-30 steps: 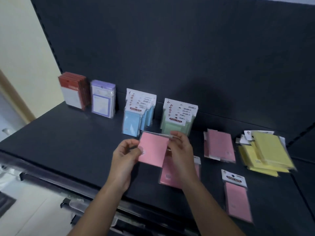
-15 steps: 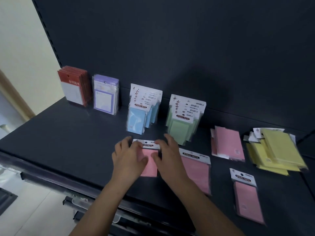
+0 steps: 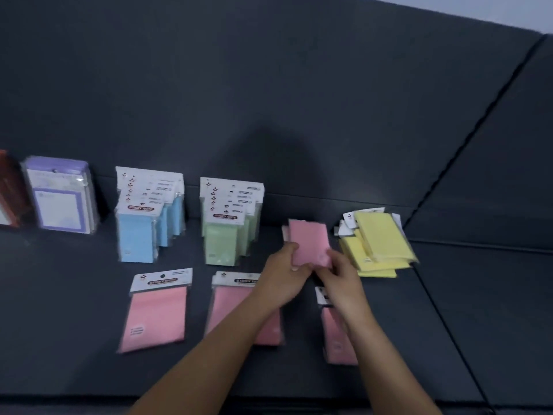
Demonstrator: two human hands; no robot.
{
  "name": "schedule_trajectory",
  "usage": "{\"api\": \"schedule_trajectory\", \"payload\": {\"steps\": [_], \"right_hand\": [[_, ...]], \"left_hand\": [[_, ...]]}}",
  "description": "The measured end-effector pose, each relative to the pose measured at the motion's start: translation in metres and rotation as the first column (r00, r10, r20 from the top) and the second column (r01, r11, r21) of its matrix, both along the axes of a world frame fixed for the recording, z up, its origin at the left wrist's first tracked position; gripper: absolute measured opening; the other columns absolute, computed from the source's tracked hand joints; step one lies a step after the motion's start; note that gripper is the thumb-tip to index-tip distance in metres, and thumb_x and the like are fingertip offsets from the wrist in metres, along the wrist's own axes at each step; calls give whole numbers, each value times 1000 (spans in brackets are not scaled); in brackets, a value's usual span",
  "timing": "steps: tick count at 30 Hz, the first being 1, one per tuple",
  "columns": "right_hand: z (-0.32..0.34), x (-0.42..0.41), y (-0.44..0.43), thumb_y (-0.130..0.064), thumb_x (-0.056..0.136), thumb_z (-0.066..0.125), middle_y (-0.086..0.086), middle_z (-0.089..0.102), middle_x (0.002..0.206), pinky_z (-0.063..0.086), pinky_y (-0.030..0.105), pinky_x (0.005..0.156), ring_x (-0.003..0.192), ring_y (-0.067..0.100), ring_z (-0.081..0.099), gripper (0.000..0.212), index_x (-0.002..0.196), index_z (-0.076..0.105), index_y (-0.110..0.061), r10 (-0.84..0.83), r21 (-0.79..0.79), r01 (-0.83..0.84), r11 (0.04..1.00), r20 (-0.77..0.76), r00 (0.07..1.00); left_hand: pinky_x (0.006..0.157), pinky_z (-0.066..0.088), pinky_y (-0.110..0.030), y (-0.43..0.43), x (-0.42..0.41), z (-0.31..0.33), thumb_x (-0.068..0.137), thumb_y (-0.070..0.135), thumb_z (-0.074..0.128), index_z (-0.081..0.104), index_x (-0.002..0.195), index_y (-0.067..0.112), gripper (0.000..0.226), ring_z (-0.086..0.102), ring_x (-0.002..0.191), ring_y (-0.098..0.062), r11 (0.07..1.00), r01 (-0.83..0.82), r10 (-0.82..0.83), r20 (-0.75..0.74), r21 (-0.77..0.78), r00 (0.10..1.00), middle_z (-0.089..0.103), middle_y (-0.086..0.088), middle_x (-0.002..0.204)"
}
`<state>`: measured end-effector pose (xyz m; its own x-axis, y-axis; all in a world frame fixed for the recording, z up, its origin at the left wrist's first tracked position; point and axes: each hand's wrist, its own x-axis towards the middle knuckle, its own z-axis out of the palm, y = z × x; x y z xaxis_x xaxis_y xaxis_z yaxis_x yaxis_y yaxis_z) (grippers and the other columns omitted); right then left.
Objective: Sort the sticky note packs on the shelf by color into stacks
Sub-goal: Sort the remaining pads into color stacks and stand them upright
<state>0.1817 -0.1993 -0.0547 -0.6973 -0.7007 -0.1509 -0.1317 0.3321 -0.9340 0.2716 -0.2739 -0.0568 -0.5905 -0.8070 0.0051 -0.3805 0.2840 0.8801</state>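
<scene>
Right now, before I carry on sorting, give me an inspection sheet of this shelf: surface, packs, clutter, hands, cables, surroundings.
Surface: dark shelf.
Job's things: blue packs and green packs stand in rows at the back; yellow packs piled loosely at right; three front pink packs lie flat, apart; back pink stack between green and yellow.
Clutter: purple pack and red pack stand at far left.
Hands: left hand and right hand both grip the back pink stack's near end.
Cables: nothing seen.
Surroundings: dark back panel; pale wall top right.
</scene>
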Motion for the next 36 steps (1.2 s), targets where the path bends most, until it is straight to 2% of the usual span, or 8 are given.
{"api": "schedule_trajectory", "payload": {"steps": [5, 9, 14, 18, 21, 25, 29, 36], "right_hand": [[-4, 0, 13, -14, 90, 59, -8, 64, 108, 47, 26, 94, 103, 9, 60, 27, 116, 63, -14, -53, -130, 50, 990, -18, 998], [0, 6, 21, -6, 84, 65, -7, 70, 83, 50, 17, 76, 80, 7, 64, 16, 87, 68, -21, -140, -338, 168, 926, 105, 984], [12, 8, 19, -2, 83, 64, 4, 67, 89, 50, 25, 71, 78, 12, 62, 24, 99, 55, -16, -29, -453, 262, 852, 459, 888], [20, 7, 12, -3, 82, 66, -4, 64, 69, 46, 18, 57, 62, 4, 58, 22, 94, 55, -19, 10, -430, 157, 889, 362, 932], [19, 14, 8, 1, 82, 65, -5, 63, 65, 44, 14, 53, 60, 4, 55, 18, 83, 56, -15, -11, -463, 184, 867, 352, 936], [12, 27, 9, 5, 82, 63, -3, 62, 83, 48, 12, 60, 68, 1, 58, 23, 89, 59, -16, -1, -504, 165, 848, 309, 951], [3, 39, 10, 9, 79, 64, -2, 63, 86, 51, 14, 65, 73, 0, 62, 31, 96, 57, -16, 105, -529, 78, 845, 308, 946], [-6, 49, 13, 5, 76, 70, -7, 66, 77, 51, 17, 62, 71, 7, 61, 33, 93, 60, -22, 221, -467, -137, 874, 130, 967]], "left_hand": [[77, 35, -1, 7, -6, -6, 87, 18, 62, 60, 116, 9, 30, 57, 96, -12, 983, -176, 166, -178, -44, 970, 61, 1, 111], [66, 46, -15, 11, 4, 3, 83, 7, 66, 62, 79, 18, 12, 59, 72, -2, 928, -190, 327, -454, 322, 829, 64, 7, 77], [54, 50, -19, 7, 29, 9, 80, -16, 54, 53, 93, 14, 32, 64, 64, -9, 836, 70, 299, -558, 545, 774, 69, 1, 74], [55, 50, -19, 3, 50, 10, 79, -11, 60, 58, 97, 12, 30, 64, 61, -11, 842, 105, 219, -513, 529, 830, 70, 2, 69], [58, 46, -21, 3, 63, 9, 81, 11, 68, 60, 83, 12, 9, 59, 60, -13, 855, -99, 330, -387, 508, 861, 65, 3, 62], [36, 32, -19, 3, 84, 4, 84, 46, 60, 57, 50, 13, 48, 46, 34, -14, 825, -231, 383, -211, 515, 900, 57, -7, 46], [38, 34, -16, 4, 95, 6, 85, 32, 63, 60, 43, 17, 45, 43, 36, -7, 808, -184, 444, -373, 560, 815, 53, 1, 44], [59, 53, -19, 8, 105, 10, 83, 11, 63, 70, 78, 13, 9, 65, 67, -11, 820, -41, 424, -558, 570, 714, 70, -2, 75]]}}
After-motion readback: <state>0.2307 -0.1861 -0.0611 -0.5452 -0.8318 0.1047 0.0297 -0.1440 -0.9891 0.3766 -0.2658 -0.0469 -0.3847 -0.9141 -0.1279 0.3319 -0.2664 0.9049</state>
